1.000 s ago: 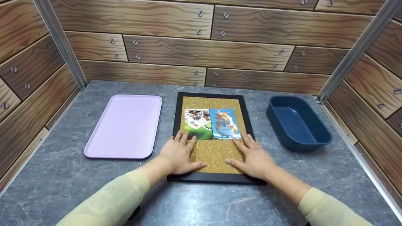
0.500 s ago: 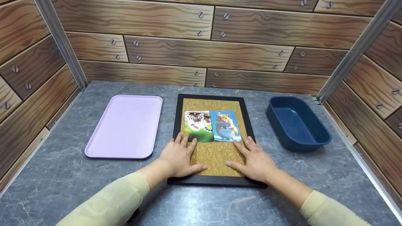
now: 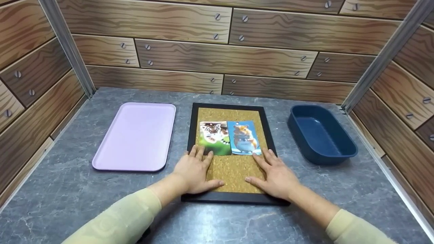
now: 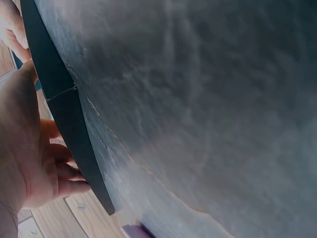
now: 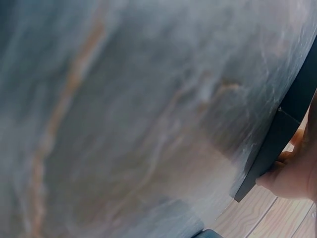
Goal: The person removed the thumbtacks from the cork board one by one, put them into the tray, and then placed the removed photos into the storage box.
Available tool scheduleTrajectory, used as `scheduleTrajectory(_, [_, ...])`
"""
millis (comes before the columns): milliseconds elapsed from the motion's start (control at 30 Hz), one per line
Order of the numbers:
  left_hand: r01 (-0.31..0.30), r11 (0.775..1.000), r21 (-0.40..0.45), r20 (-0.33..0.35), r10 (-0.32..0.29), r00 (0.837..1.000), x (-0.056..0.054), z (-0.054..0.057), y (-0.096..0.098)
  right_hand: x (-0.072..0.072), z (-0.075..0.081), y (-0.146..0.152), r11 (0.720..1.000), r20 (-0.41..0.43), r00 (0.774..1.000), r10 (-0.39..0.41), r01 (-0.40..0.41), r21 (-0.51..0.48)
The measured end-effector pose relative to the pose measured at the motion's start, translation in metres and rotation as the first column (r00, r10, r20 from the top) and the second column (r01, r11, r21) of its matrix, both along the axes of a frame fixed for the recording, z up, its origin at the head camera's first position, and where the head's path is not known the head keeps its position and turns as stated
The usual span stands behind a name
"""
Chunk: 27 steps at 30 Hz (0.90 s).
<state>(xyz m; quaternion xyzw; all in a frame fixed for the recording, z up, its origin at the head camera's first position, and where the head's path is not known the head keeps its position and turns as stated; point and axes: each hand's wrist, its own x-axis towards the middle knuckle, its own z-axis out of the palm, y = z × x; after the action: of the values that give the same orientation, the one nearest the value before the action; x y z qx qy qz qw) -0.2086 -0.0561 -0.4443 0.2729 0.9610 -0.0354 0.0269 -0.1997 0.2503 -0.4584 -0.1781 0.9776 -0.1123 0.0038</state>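
A cork board (image 3: 234, 173) with a black frame lies flat on the table in the head view. Pinned on it side by side are a tiger picture (image 3: 217, 144) and a hamster picture (image 3: 244, 139). My left hand (image 3: 194, 173) rests with spread fingers over the board's left side, its fingertips beside the tiger picture's lower edge. On the right side lies my right hand (image 3: 276, 174), fingers likewise spread, the tips near the hamster picture's lower corner. Both wrist views show the black frame (image 4: 69, 114) edge-on beside the fingers.
A lilac tray (image 3: 135, 139) lies left of the board. To the right stands a deep dark-blue bin (image 3: 323, 159). Wood-patterned walls (image 3: 179, 54) enclose the grey marbled table (image 3: 217, 222) at the back and sides.
The cork board has slid slightly toward me with both hands on it. The pictures came along with it, while tray and bin stayed put.
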Motion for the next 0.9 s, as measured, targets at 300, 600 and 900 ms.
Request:
scheduleTrajectory(300, [-0.002,1.0,-0.006,-0.001,0.002,1.0,0.0024,0.0002,0.0011,0.004,0.0017,-0.0003,1.0,0.0,1.0,-0.008,0.008,0.006])
scheduleTrajectory(600, [-0.002,1.0,-0.017,-0.006,0.002,1.0,0.0055,0.0011,0.0013,0.0056,0.0006,-0.0001,1.0,0.001,1.0,-0.003,0.003,0.014])
scheduleTrajectory(900, [-0.003,1.0,0.005,-0.006,0.003,1.0,0.0059,0.0003,0.0012,0.0064,0.0007,0.0009,1.0,0.0,1.0,0.0,0.0,0.002])
